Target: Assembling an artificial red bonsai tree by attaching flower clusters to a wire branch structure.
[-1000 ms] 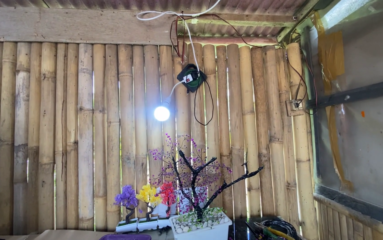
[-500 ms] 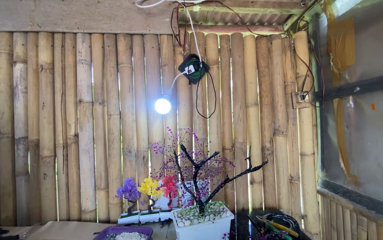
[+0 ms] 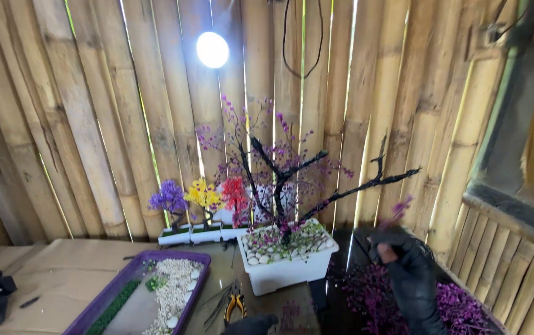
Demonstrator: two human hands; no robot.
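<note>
You worked in a small craft workshop walled with bamboo poles (image 3: 93, 124); a bare bulb (image 3: 212, 49) glowed above your hands; an artificial tree in a white pot (image 3: 285, 267), pliers (image 3: 235, 305) and a purple pebble tray (image 3: 102, 301) lay left of your gloved right hand (image 3: 411, 273).

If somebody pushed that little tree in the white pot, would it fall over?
Probably not easily. The white pot is wide and low and filled with pebbles, so it likely sits heavy. The dark branches reach far to one side, so a shove there might tip it. The tiny purple blossoms look fragile.
</note>
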